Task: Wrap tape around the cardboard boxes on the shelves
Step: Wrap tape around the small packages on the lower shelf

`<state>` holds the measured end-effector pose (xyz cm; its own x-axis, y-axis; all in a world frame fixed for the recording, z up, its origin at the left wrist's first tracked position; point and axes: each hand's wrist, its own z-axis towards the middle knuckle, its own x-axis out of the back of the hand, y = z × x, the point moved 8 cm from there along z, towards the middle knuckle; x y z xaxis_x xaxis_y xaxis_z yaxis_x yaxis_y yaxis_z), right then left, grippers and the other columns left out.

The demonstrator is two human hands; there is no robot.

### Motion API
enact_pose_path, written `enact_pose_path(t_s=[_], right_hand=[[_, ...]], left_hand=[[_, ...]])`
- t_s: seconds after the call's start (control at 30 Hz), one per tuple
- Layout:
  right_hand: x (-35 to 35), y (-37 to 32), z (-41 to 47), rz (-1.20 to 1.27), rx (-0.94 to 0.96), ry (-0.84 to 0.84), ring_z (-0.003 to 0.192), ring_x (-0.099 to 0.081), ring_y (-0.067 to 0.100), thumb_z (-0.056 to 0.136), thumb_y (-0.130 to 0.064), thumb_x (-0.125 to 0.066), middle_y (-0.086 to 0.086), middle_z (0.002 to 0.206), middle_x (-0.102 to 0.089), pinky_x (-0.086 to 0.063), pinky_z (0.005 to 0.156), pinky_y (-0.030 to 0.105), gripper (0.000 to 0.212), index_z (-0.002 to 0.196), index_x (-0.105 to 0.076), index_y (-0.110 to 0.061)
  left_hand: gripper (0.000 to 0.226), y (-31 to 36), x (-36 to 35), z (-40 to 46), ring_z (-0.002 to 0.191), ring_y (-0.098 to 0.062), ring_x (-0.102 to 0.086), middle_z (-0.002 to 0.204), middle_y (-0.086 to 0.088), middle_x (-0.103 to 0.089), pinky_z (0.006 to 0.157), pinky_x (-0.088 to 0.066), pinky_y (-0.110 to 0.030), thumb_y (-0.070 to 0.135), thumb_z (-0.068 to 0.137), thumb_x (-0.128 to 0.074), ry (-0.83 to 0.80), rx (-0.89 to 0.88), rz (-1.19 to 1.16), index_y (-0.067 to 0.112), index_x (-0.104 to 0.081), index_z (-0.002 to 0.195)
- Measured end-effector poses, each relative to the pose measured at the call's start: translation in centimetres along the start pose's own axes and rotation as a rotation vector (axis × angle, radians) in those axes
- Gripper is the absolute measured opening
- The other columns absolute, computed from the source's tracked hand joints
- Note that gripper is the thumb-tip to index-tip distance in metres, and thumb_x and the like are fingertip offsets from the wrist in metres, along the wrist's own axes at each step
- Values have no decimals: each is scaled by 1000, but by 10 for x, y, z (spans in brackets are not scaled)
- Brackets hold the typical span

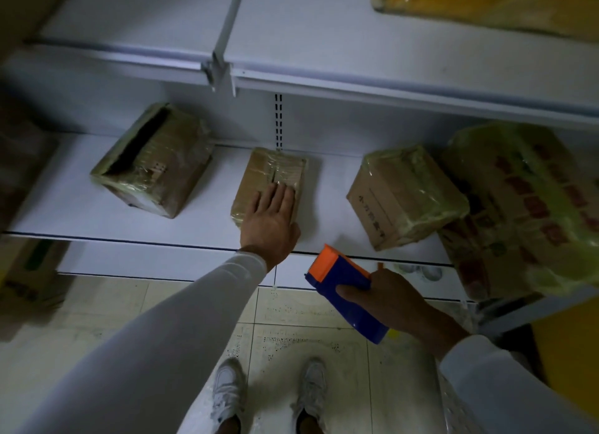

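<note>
Standing: a person in white sleeves and white shoes faces a white shelf, seen from above
Left hand: lies flat, fingers straight, pressing on the near end of the middle box
Middle box: small cardboard, already shiny with clear tape, lying on the shelf in front of the slotted upright
Right hand: grips a blue and orange tape dispenser, thumb across its blue body, held off the shelf edge over the tiled floor
Left box: taped, dark gap along its top, well apart from the middle one
Right box: taped, printed side showing, touching a large wrapped carton
Upper shelf: a yellow wrapped package at the far right
</note>
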<state>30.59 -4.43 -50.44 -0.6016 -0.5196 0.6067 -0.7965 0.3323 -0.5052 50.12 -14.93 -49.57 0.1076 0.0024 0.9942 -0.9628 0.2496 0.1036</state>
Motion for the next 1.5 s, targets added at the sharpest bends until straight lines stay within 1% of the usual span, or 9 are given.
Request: enact_pose_path(t_s=[0.13, 0.27, 0.47, 0.6, 0.8, 0.97, 1.27, 1.4, 1.5], right_hand=[[7, -6, 0, -29, 37, 27, 46, -47, 10, 84, -57, -64, -4, 52, -49, -35, 51, 22, 47, 58, -45, -22], [16, -12, -1, 18, 99, 50, 55, -55, 15, 85, -55, -64, -3, 59, -57, -39, 56, 27, 40, 66, -54, -21], [20, -12, -3, 84, 105, 60, 67, -64, 20, 83, -54, -66, 1, 70, -67, -44, 63, 30, 39, 79, -66, -15], [17, -7, -9, 48, 64, 51, 62, -61, 20, 83, -57, -64, 6, 71, -67, -41, 59, 28, 48, 78, -63, -9], [19, -16, -20, 86, 67, 85, 59, -62, 23, 82, -56, -65, 6, 63, -65, -39, 57, 27, 51, 75, -62, -7], [11, -58, -30, 114, 80, 114, 54, -56, 21, 82, -51, -68, 10, 60, -61, -36, 54, 27, 46, 68, -60, -8], [-49, -185, -42, 142, 160, 103, 62, -62, 13, 83, -46, -70, -10, 57, -66, -42, 61, 26, 26, 73, -65, -22], [-89, -229, -36, 244, 195, 123, 77, -70, 23, 66, -64, -70, 2, 82, -74, -53, 78, 40, 48, 89, -69, -22], [-110, -248, -40, 282, 180, 139, 76, -70, 29, 75, -57, -73, 9, 79, -73, -50, 69, 35, 41, 84, -69, -17]], left_hand=[[89, -10, 1, 3, 147, -23, -10, 159, -7, -14, 120, -8, -38, 51, 89, -55, -64, -5, -236, 12, -6, 153], [95, -28, 27, -5, 134, -24, -35, 153, -3, -28, 110, -35, -38, 43, 77, -75, -59, -22, -584, 25, -14, 149], [87, -49, 22, -24, 139, -27, -33, 152, -7, -35, 117, -22, -42, 48, 83, -66, -32, -155, -310, 20, -18, 151], [60, -50, 11, -27, 139, -36, -32, 151, -14, -35, 112, -32, -51, 25, 88, -65, 28, -184, -244, 14, -43, 142], [67, -48, 18, -29, 146, -23, -18, 157, -6, -24, 119, -14, -42, 30, 96, -48, -55, -145, -270, 18, -14, 152], [64, -82, 39, -47, 147, -19, -11, 159, -1, -15, 119, -8, -39, 44, 98, -39, -42, -127, -277, 19, -15, 152], [65, -210, 90, -107, 134, -31, -39, 146, -15, -42, 110, -32, -38, 40, 90, -60, 21, -76, -292, 6, -39, 142], [68, -267, 104, -118, 131, -32, -44, 140, -17, -49, 109, -34, -38, 46, 86, -52, 25, -68, -278, 4, -43, 139], [67, -297, 109, -107, 122, -34, -51, 131, -17, -56, 103, -40, -38, 47, 83, -51, 51, -55, -279, 4, -48, 133]])
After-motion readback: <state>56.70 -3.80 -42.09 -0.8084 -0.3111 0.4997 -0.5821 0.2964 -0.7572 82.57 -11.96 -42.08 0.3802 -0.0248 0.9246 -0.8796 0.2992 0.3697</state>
